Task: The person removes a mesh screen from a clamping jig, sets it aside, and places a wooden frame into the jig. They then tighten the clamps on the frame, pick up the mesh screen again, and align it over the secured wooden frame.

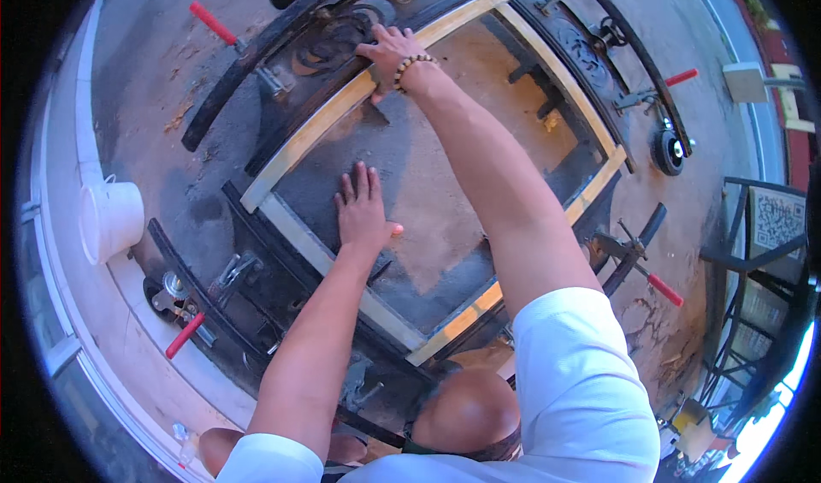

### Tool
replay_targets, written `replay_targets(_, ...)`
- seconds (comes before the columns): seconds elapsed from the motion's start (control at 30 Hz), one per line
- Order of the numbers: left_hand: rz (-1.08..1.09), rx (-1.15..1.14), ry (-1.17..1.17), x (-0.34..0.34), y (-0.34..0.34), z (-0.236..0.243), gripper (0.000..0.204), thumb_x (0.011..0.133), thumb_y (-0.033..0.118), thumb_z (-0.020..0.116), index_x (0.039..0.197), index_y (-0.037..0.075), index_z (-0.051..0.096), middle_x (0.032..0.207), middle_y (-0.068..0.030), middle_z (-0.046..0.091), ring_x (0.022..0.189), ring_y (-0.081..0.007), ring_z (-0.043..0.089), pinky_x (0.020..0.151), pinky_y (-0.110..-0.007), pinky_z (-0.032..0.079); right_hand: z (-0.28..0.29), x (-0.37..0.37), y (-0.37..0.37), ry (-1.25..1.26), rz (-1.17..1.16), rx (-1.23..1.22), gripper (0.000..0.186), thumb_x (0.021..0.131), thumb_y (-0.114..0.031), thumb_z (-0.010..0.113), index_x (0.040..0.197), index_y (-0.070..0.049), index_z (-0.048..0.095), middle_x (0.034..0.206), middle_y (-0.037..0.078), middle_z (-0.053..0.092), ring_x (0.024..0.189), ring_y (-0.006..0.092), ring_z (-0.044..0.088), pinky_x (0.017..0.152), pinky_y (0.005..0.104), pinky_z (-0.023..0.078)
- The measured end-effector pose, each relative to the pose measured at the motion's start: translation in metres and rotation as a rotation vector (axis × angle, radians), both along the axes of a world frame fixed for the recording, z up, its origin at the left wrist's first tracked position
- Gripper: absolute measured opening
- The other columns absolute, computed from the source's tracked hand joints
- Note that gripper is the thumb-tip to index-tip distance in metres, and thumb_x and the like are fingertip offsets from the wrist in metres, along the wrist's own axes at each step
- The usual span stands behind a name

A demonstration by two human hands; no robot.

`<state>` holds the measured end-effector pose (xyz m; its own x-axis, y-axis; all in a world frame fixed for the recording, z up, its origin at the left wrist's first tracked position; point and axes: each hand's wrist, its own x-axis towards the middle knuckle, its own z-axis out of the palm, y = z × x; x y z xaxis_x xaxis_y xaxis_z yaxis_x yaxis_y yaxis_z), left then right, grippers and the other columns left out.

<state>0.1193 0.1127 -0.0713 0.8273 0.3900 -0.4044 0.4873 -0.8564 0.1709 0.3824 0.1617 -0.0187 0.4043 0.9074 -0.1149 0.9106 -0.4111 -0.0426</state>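
Rectangular wooden frame (312, 128) lies before the person, bordered by dark bars (285, 299). The right hand (395, 58) (a beaded bracelet (410, 70) at its wrist) straddles the far-left rail, its grip impossible to tell. The left hand (363, 218), flat with thumb out, is over the opening. Red-handled clamps (214, 23) stand around.

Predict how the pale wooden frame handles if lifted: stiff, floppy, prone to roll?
The pale wooden frame is probably fairly stiff: its bars look like solid wood. The middle is open with no visible brace, so it may twist if lifted by one corner. Four-sided and apparently lying flat, it's unlikely to roll.
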Motion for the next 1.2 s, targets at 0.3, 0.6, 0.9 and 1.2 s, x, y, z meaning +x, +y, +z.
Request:
replay_targets(0.3, -0.043, 0.042, 0.020, 0.007, -0.007, 0.004, 0.119, 0.062, 0.050, 0.081, 0.150, 0.003, 0.015, 0.157, -0.0177, 0.012, 0.141, -0.0437, 0.020, 0.109, -0.053, 0.031, -0.037, -0.029, -0.045, -0.129, -0.146, 0.335, 0.081, 0.073, -0.033, 0.076, 0.144, -0.022, 0.038, 0.148, 0.021, 0.031, 0.140, 0.0384, 0.026, 0.112, 0.0567, 0.021)
replay_targets(0.6, -0.055, 0.054, -0.026, -0.005, -0.005, -0.004, 0.122, 0.061, 0.049, 0.083, 0.150, 0.002, 0.014, 0.157, -0.0176, 0.011, 0.140, -0.0447, 0.023, 0.108, -0.055, 0.032, 0.026, -0.128, -0.203, 0.414, -0.274, 0.074, 0.039, 0.079, -0.030, 0.071, 0.109, -0.008, 0.056, 0.107, 0.018, 0.059, 0.106, 0.0355, 0.054, 0.088, 0.0476, 0.045)
replay_targets(0.9, -0.201, -0.152, -0.034, 0.000, 0.024, 0.001, 0.104, 0.070, 0.043, 0.079, 0.146, -0.002, 0.025, 0.153, -0.0228, 0.020, 0.138, -0.0406, 0.029, 0.110, -0.045, 0.033, 0.169, -0.270, -0.337, 0.552, -0.542, 0.569, 0.035, 0.094, -0.028, 0.057, 0.072, -0.002, 0.051, 0.059, 0.019, 0.049, 0.056, 0.0388, 0.051, 0.052, 0.0444, 0.039)
replay_targets(1.2, -0.163, -0.780, -0.161, -0.030, 0.056, 0.092, 0.031, 0.092, 0.029, 0.059, 0.080, 0.000, 0.056, 0.073, -0.0099, 0.061, 0.070, -0.0194, 0.059, 0.068, -0.032, 0.047, 0.152, -0.478, -0.571, 0.323, -1.545, 0.833, 0.032, 0.096, -0.028, 0.055, 0.081, 0.000, 0.057, 0.067, 0.007, 0.055, 0.058, 0.0172, 0.049, 0.058, 0.0354, 0.041)
